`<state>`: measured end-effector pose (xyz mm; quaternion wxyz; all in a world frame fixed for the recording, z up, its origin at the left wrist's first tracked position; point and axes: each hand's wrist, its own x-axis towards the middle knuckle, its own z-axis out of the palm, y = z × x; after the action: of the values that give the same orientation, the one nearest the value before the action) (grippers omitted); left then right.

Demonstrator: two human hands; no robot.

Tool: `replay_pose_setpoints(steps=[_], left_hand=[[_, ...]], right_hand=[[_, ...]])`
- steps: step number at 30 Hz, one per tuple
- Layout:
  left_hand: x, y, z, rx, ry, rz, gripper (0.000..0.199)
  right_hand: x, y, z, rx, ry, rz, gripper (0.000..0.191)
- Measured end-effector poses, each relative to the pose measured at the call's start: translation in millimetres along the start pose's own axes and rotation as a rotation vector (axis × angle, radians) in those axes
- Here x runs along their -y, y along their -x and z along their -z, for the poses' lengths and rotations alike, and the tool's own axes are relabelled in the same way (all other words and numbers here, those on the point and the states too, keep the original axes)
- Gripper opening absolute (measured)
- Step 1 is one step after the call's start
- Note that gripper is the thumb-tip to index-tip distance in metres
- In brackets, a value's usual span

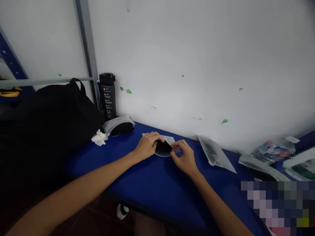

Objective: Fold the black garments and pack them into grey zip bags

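Left hand (147,146) closed over the near end of a black flexible piece (162,146); right hand (183,158) pinches its far end along with a clear plastic sleeve (160,153). Piece held at the blue bench (152,186), only partly visible; whether it is inside the sleeve, cannot tell. Filled plastic packet (214,154) lies right; crumpled tissue (99,137) and water bottle (107,95) left.

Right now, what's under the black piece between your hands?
A translucent plastic sleeve lies under the black piece, on the blue table. The left hand and right hand hide whatever else is beneath.
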<state>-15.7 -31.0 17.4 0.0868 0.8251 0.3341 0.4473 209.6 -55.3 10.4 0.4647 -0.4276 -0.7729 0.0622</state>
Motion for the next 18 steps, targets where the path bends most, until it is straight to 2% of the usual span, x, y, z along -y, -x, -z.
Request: replay_pose_setpoints(steps=[3,9,14,18], left_hand=[[1,-2,2.8,-0.040,-0.027,0.093,0.033],[1,-2,6.4,-0.058,-0.008,0.179,0.031],[4,-2,7.1,-0.072,-0.074,0.195,0.031],[2,-2,6.6,-0.033,-0.056,0.140,0.033]], right_hand=[[2,-1,0,-0.014,0.022,0.028,0.025],[-5,-1,1,0.005,0.090,0.037,0.033],[-8,0,3,-0.026,0.106,0.012,0.021],[-6,0,4,-0.074,0.140,-0.008,0.017]])
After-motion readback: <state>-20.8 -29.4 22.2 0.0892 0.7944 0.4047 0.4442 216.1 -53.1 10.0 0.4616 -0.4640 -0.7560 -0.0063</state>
